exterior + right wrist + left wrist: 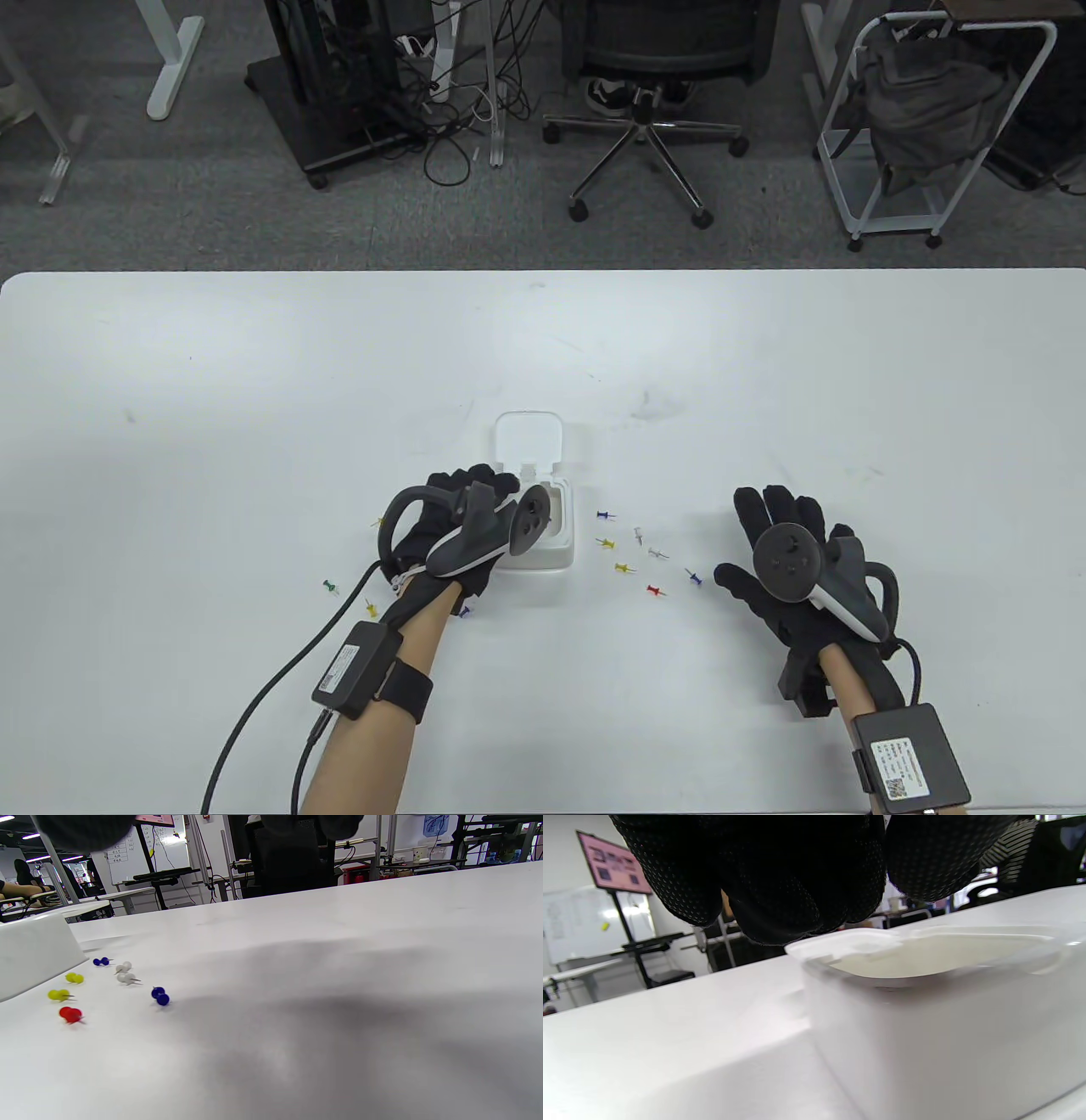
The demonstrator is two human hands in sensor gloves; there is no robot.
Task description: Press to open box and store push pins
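The white box (543,543) stands near the table's front middle with its lid (529,438) flipped up and back. My left hand (499,490) lies over the box's left side. In the left wrist view its fingers (780,878) hang bunched just above the box's rim (848,944); I cannot see anything between them. Several coloured push pins lie right of the box, among them a blue one (604,514), a yellow one (624,567) and a red one (652,589). My right hand (748,535) lies flat with spread fingers, right of these pins and apart from them.
More pins lie left of the box: a green one (330,586), a yellow one (370,607) and a blue one (464,610) by my left wrist. An office chair (645,127) and a rack (925,127) stand beyond the table's far edge.
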